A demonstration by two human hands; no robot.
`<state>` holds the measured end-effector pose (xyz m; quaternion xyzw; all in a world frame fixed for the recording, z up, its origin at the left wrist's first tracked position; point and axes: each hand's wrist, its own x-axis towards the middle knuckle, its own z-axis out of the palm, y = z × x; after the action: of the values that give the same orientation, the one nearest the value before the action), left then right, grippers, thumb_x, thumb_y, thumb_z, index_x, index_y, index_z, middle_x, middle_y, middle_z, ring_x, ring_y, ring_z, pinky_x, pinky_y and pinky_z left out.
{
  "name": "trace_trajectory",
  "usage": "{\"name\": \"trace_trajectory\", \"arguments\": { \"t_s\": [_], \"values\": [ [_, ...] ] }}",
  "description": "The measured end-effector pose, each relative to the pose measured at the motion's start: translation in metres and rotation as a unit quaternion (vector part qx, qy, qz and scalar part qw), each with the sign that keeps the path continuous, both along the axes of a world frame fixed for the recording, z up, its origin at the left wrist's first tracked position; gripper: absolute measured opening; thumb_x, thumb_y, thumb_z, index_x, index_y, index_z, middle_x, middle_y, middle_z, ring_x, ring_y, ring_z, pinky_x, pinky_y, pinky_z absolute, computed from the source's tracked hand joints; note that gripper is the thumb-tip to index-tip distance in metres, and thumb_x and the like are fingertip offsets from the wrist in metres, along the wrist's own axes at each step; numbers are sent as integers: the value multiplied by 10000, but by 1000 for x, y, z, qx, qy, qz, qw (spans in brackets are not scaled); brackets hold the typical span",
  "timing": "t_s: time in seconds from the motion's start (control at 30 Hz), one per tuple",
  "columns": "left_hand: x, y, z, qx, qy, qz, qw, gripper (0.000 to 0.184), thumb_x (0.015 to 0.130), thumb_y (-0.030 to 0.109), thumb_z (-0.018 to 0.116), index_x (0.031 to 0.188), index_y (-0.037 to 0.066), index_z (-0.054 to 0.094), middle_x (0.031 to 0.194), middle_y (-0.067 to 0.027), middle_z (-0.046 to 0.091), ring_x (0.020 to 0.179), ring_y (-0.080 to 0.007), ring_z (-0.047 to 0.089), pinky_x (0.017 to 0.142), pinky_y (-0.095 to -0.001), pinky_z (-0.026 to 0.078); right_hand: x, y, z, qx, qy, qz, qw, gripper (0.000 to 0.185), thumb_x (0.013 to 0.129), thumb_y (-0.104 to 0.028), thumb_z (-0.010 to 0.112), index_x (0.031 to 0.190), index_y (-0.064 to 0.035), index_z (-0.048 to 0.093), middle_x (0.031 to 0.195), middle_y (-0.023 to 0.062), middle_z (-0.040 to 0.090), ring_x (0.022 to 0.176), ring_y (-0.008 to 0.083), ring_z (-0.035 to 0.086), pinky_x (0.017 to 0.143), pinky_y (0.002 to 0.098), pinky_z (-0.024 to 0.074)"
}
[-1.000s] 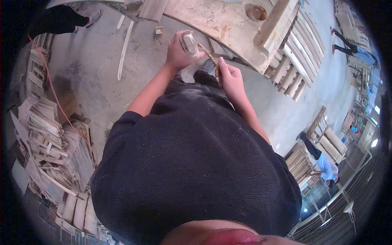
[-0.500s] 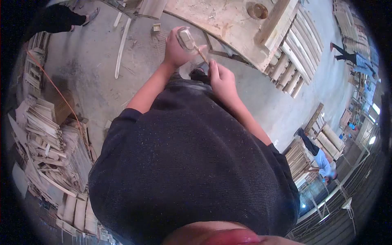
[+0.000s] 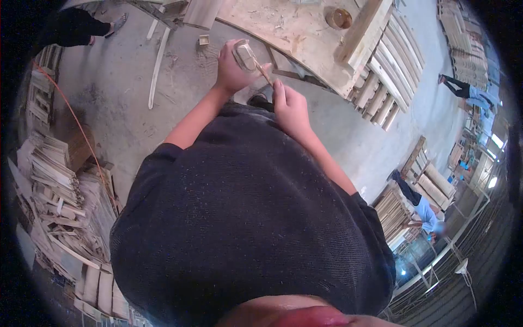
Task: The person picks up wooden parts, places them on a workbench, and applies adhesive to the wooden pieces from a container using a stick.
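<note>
My left hand [image 3: 231, 73] is wrapped around a small, pale, rounded wooden piece [image 3: 246, 56] with a darker rim. Between the fingers and thumb of my right hand [image 3: 291, 106] is a thin brown stick [image 3: 264, 72], slanting up and left. Its far end meets or overlaps the lower right side of the rounded piece; the frames do not show which. Whether that end carries bristles or a point is too small to tell. Both hands are held out in front of my body, near the edge of a wooden worktable [image 3: 261, 24].
On the worktable are a round amber-brown container [image 3: 339, 18] and a thick plank [image 3: 366, 32]. Stacked slats [image 3: 395, 65] lie beside it. A small square box [image 3: 204, 40] and a long strip [image 3: 158, 71] lie on the floor. Wood piles and an orange cord [image 3: 81, 125] are at left; other people stand around.
Both hands have shifted slightly left in view, still holding the rounded piece and the stick. The rounded piece is turned a little differently. The surroundings have shifted slightly with the camera.
</note>
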<state>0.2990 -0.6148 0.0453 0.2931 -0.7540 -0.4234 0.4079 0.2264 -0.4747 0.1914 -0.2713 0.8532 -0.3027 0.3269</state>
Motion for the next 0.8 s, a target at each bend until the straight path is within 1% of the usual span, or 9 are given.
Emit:
{"name": "trace_trajectory", "arguments": {
  "t_s": [0.07, 0.17, 0.2, 0.3, 0.4, 0.5, 0.6, 0.7, 0.8],
  "values": [
    [2, 5, -2, 10, -16, -18, 1000, 920, 569, 454, 937, 1243, 45, 463, 1153, -130, 588, 1087, -345, 583, 958, -491, 409, -6, -18, 1, -45, 44, 17, 998, 377, 1019, -289, 512, 890, 27, 674, 835, 274, 642, 794, 472, 623, 706, 477, 500],
    [5, 8, 4, -15, -36, -25, 999, 924, 574, 472, 932, 1241, 40, 460, 1148, -130, 586, 1100, -339, 576, 958, -488, 406, -6, -35, 1, -51, 92, 33, 994, 416, 1034, -324, 503, 883, 38, 641, 726, 254, 605, 655, 409, 582, 655, 436, 471],
    [3, 2, 5, -35, -41, -28, 998, 925, 575, 478, 929, 1240, 39, 459, 1147, -130, 586, 1105, -338, 573, 958, -488, 406, -5, -29, -1, -40, 85, 36, 995, 410, 1034, -316, 500, 888, 39, 642, 740, 264, 606, 668, 424, 582, 655, 441, 470],
    [3, -3, -1, 31, -23, -9, 999, 938, 561, 502, 920, 1243, 51, 461, 1150, -124, 588, 1120, -328, 570, 977, -485, 390, 3, 7, 4, 7, 45, 32, 998, 392, 1040, -289, 482, 904, 41, 644, 779, 288, 610, 712, 471, 577, 650, 460, 466],
    [8, -1, 2, -35, -15, -24, 999, 915, 583, 320, 968, 1257, 40, 417, 1187, -155, 605, 1064, -311, 593, 928, -442, 477, -2, -10, 2, 22, 60, 46, 997, 335, 1013, -273, 509, 932, -9, 697, 831, 282, 636, 768, 476, 625, 693, 522, 497],
    [9, -2, 9, -68, -76, -24, 994, 926, 571, 305, 975, 1256, 37, 413, 1170, -149, 605, 1050, -325, 596, 924, -449, 478, -7, -38, -4, -53, 72, 45, 995, 327, 1012, -268, 515, 947, -3, 696, 838, 289, 633, 789, 476, 625, 700, 522, 492],
    [11, -9, -2, -55, -32, -39, 997, 903, 580, 318, 964, 1250, 43, 425, 1175, -142, 599, 1074, -323, 588, 939, -445, 471, 8, -12, -5, -25, 65, 33, 997, 378, 1023, -288, 500, 913, 28, 674, 814, 286, 632, 764, 471, 621, 682, 505, 481],
    [14, -4, -5, -3, -23, -25, 999, 895, 566, 465, 916, 1242, 68, 482, 1192, -113, 589, 1136, -322, 569, 1006, -488, 373, 9, 4, -2, 7, 7, 23, 1000, 460, 1038, -356, 472, 894, 42, 651, 743, 263, 611, 659, 408, 620, 643, 466, 467],
    [15, -1, -6, -21, -11, -49, 999, 890, 575, 478, 912, 1241, 71, 485, 1180, -101, 589, 1134, -319, 569, 1008, -478, 370, -7, -17, -21, -17, -135, -13, 991, 519, 1061, -422, 445, 749, -23, 562, 561, 34, 467, 496, 132, 457, 491, 327, 356]
  ]
}}
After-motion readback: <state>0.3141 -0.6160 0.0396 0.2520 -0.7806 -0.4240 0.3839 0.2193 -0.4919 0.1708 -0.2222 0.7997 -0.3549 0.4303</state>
